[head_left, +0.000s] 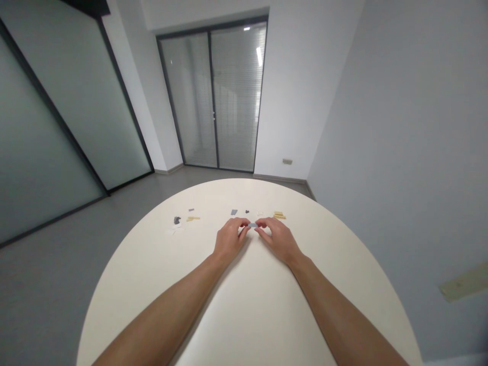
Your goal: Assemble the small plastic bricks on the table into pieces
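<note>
A small flat grey-blue piece (252,224) is pinched at its two ends between my hands, just above the white table (244,305). My left hand (231,236) grips its left end with thumb and fingertips. On the right end, the thumb and fingers of my right hand (280,238) close in the same way. Right behind the hands lie another grey-blue piece (234,212), a tiny dark bit (247,211) and some whitish bits (260,213). Yellow strips (279,215) rest beyond my right hand. What kind of pieces these are is too small to tell.
Farther left on the table are dark pieces (177,220), yellow strips (192,218), a small grey piece (191,209) and pale scraps (175,230). The table has a rounded far edge. Behind it stand a glass door (213,101) and white walls.
</note>
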`<action>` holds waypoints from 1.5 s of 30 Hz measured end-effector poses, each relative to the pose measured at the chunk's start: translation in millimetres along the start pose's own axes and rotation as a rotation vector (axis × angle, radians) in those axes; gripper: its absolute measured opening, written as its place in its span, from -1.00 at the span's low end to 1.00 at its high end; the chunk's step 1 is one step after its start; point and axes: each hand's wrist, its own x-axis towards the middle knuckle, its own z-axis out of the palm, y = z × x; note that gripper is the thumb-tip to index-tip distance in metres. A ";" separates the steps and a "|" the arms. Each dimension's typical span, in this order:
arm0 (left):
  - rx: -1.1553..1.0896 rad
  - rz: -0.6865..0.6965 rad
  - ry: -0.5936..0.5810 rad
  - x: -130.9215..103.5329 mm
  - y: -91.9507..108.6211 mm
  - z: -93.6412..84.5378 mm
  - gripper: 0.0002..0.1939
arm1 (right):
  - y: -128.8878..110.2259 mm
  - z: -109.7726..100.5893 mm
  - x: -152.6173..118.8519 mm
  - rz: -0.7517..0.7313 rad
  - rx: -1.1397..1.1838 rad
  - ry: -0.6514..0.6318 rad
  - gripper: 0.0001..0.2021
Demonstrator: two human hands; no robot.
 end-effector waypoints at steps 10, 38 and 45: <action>0.000 0.052 0.007 -0.3 -1.6 1.2 -0.83 | 3.4 2.8 0.3 -0.001 -0.039 -0.005 -0.82; -0.003 0.136 0.064 0.5 -6.4 4.9 -0.83 | 5.2 5.6 0.8 0.013 -0.074 -0.036 -0.78; -0.008 0.147 0.065 0.7 -7.6 4.8 -0.83 | 3.2 3.9 1.2 0.006 -0.081 -0.055 -0.72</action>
